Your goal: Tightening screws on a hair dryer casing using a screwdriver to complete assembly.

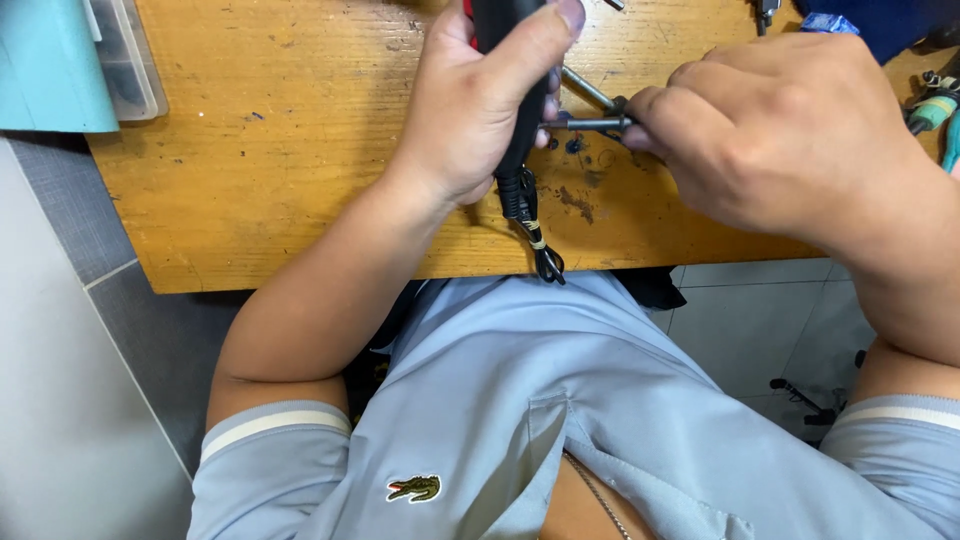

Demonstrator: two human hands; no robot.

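The left hand [470, 110] is wrapped around a black tool [512, 90], fingers closed on its body and the thumb laid along the near side up toward the top edge of the view. The tool runs from the top of the picture down through the fist, and its black cord [535, 235] comes out below the palm and hangs over the near edge of the bench [280, 150], where a knot of it dangles against the shirt [500, 400].

The right hand [790, 130] sits just to the right of the left, knuckles up, fingers curled. Its fingertips pinch the right end of a thin metal rod [585, 124], which lies level and reaches left until it meets the tool at the left hand's fingers. So the rod bridges the gap between the two hands, held at one end by the right and touching the tool at the other. A second metal rod [588, 90] slants away behind it, toward the top; whether either hand grips that one cannot be told.

The bench is worn, yellow wood with dark stains under the rods. A clear plastic box [130, 60] stands at its far left corner, and a green-handled tool [932, 112] lies at the right edge, well apart from the left hand and just beyond the right wrist.
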